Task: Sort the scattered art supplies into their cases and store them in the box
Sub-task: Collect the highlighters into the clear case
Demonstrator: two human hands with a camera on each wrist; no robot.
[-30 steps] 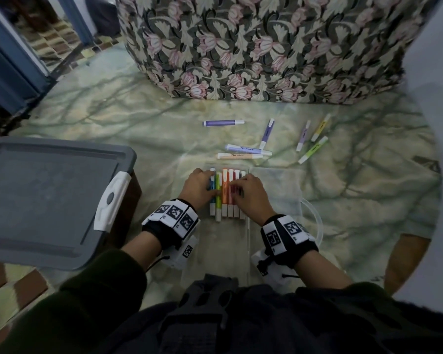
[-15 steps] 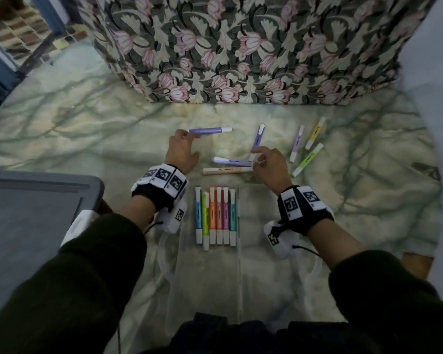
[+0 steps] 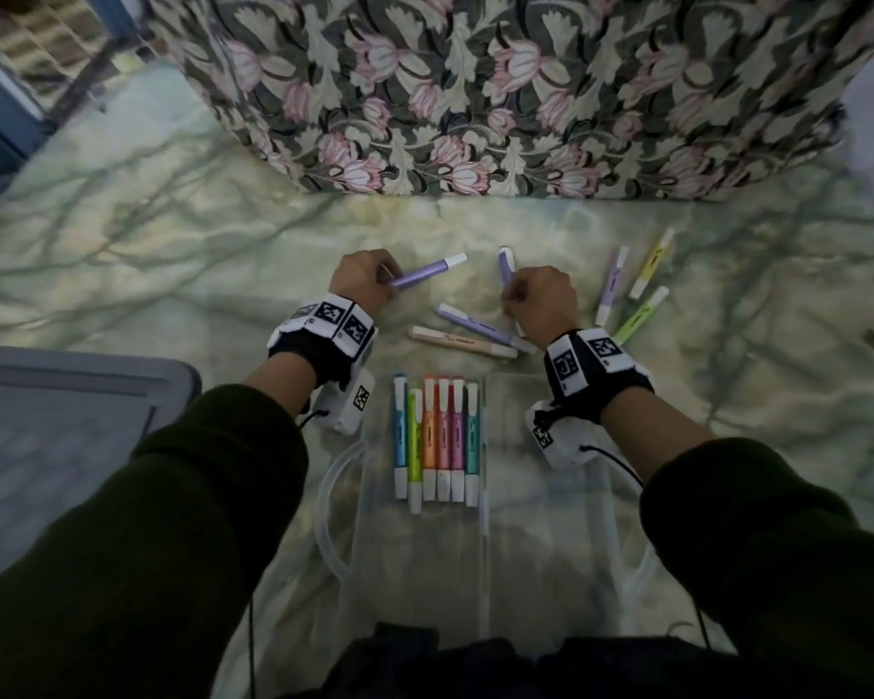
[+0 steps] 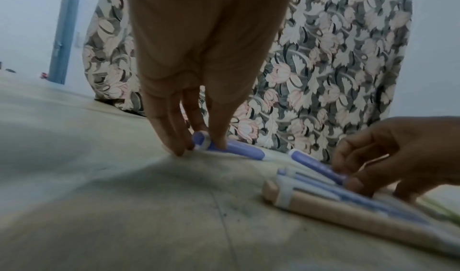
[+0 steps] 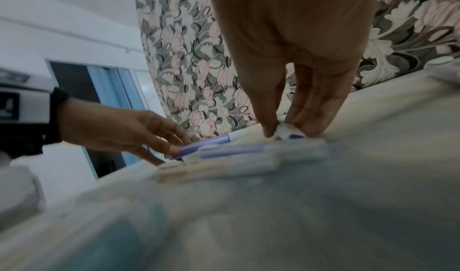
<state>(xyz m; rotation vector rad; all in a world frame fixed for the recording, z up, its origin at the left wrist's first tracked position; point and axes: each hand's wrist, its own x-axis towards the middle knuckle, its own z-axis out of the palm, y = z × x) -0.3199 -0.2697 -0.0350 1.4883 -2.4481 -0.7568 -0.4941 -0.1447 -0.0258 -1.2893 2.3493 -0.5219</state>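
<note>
left hand pinches one end of a purple highlighter with a white cap against the marbled green floor; right hand pinches a second purple highlighter by its lower end, its tip tilted up. this looks like the pick-up step for the loose pens: each one must next be lifted and laid in the clear plastic case lying open near the body, beside the row of six bright markers already in its left half. a peach pen and a lilac pen lie between the hands and the case; three more pastel pens lie to the right. a grey box lid sits at the left, a floral-covered seat behind
</note>
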